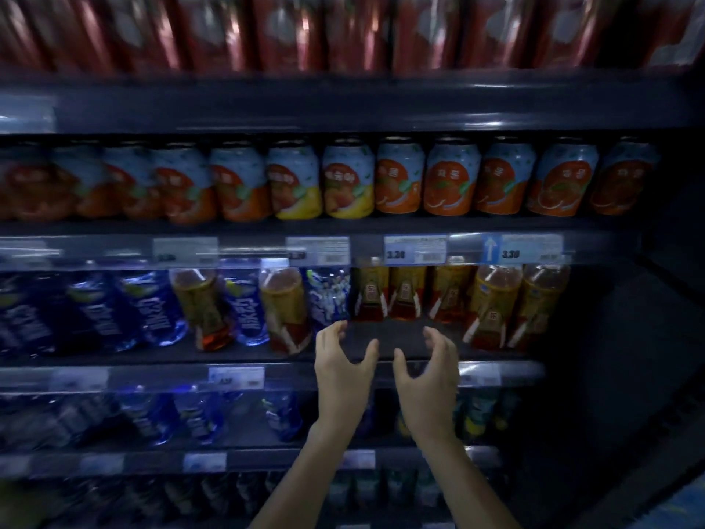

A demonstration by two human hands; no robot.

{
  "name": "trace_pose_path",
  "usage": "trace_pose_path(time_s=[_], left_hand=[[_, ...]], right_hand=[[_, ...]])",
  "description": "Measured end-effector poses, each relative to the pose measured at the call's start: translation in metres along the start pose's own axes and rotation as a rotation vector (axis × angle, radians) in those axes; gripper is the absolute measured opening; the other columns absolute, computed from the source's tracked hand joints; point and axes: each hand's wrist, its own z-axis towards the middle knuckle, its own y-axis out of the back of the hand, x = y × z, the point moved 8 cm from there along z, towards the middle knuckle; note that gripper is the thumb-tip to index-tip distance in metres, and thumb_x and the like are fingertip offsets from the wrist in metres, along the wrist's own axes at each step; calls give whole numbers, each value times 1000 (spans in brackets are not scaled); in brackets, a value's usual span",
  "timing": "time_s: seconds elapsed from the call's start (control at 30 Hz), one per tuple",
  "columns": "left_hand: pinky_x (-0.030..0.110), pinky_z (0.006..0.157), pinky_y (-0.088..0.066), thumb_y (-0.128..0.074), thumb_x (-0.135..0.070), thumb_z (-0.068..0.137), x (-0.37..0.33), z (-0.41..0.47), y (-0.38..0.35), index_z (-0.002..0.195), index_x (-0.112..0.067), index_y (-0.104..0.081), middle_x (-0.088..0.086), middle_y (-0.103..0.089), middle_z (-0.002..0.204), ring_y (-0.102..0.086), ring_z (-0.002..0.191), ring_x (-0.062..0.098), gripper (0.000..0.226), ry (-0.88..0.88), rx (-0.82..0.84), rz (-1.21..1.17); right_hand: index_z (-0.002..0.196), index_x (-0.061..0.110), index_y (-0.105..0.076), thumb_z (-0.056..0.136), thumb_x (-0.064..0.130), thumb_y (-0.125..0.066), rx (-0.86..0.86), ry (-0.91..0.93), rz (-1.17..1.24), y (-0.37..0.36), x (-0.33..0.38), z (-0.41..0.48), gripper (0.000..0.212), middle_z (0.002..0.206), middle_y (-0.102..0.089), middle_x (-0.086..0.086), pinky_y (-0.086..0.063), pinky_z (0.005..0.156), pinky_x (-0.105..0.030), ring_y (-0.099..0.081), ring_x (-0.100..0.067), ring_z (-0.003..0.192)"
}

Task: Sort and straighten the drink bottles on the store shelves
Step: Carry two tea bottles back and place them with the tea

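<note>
My left hand and my right hand are raised side by side at the front of the middle shelf, fingers curled apart, holding nothing. Behind them, set back, stand three amber tea bottles. Left of my left hand a blue-and-white bottle stands next to an amber tea bottle. Another tea bottle sits among blue water bottles. Two more tea bottles stand at the front, right of my right hand.
Orange and peach drink cans line the shelf above, with red packs on top. Price tags run along the shelf rails. Blue bottles fill the shelf below. A dark cabinet wall closes the right side.
</note>
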Motion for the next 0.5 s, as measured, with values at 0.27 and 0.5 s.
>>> trace_pose_path(time_s=[0.27,0.5], left_hand=[[16,87,-41,-73,-33,82,54,33,119,118,-20,-52,-8,-52,110,-49,101,1,44,21,-135,56],[20,93,-40,-67,-30,87,102,62,174,136,-11,-39,1,-44,130,-46,117,10,60,144,-182,17]], right_hand=[[125,6,-53,83,20,-75,82,63,90,-88,85,-45,49,119,-56,-7,-49,92,-47,-55,-23,112],[132,9,-46,86,25,-72,74,-14,89,-137,117,-60,55,126,-51,-6,-48,97,-42,-50,-22,118]])
